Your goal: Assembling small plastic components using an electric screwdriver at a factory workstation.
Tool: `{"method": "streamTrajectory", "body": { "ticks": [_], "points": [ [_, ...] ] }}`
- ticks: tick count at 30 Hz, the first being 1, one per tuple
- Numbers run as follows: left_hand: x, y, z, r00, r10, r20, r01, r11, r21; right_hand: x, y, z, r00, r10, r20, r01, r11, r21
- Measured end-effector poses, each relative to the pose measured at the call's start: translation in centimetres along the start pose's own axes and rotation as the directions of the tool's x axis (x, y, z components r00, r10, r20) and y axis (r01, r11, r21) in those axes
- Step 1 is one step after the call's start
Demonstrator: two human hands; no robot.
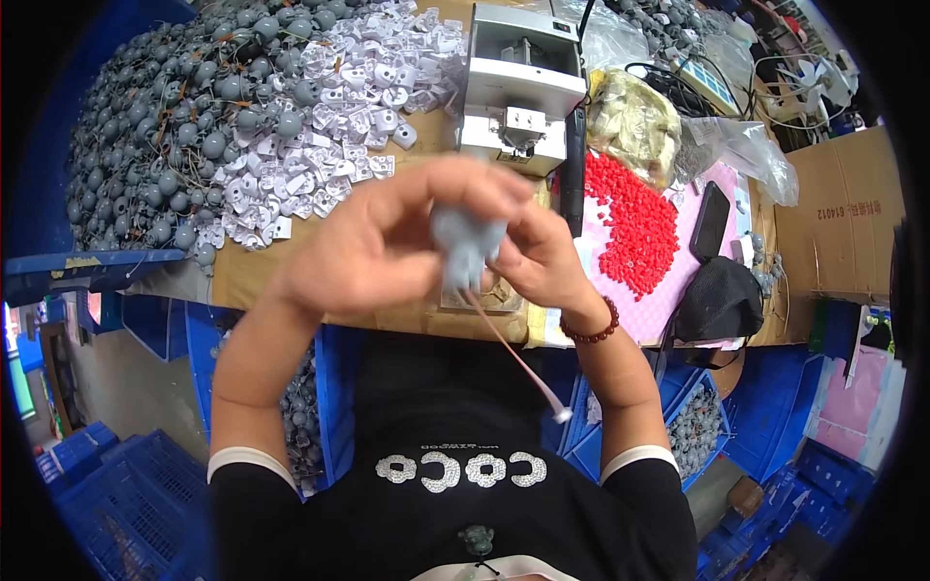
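A small grey plastic part [465, 240], blurred by motion, is up in front of my chest over the table's near edge. My left hand [373, 247] curls around it from the left, thumb below and fingers above. From the other side my right hand [542, 254], with a dark red bead bracelet at the wrist, pinches its right edge. A thin pinkish cable [513, 351] hangs from the part and ends in a small white connector [562, 414]. Beyond my hands stands a grey-and-white bench machine [518, 82] with a metal fixture at its front.
Grey ball-shaped parts with wires [155, 145] heap at the left, beside white plastic pieces [358, 107]. Small red pieces [635, 228] lie on pink sheeting, near a phone [710, 221] and a black pouch [719, 300]. A cardboard box [843, 218] stands far right; blue crates [697, 421] sit below.
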State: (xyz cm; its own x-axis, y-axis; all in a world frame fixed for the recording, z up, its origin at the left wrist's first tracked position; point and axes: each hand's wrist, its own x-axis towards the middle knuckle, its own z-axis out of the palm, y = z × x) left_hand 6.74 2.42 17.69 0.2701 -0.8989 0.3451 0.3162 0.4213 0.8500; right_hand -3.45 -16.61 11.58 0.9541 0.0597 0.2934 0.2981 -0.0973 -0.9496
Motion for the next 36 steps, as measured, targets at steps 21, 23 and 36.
{"method": "streamTrajectory", "body": {
  "ticks": [21, 23, 36],
  "points": [
    [-9.5, -14.7, 4.7, 0.838, -0.056, -0.543, 0.457, 0.616, 0.642, -7.3, 6.6, -1.1, 0.993, -0.083, 0.079, 0.115, 0.783, -0.611],
    [-9.0, -14.7, 4.7, 0.842, -0.041, -0.537, 0.46, 0.573, 0.678, -7.1, 6.8, -0.8, 0.989, -0.115, 0.09, 0.146, 0.735, -0.663],
    [-8.5, -14.0, 2.9, 0.88, 0.172, -0.442, 0.356, 0.378, 0.855, -6.5, 6.4, -1.9, 0.993, 0.074, 0.092, 0.001, 0.776, -0.63]
  ]
}}
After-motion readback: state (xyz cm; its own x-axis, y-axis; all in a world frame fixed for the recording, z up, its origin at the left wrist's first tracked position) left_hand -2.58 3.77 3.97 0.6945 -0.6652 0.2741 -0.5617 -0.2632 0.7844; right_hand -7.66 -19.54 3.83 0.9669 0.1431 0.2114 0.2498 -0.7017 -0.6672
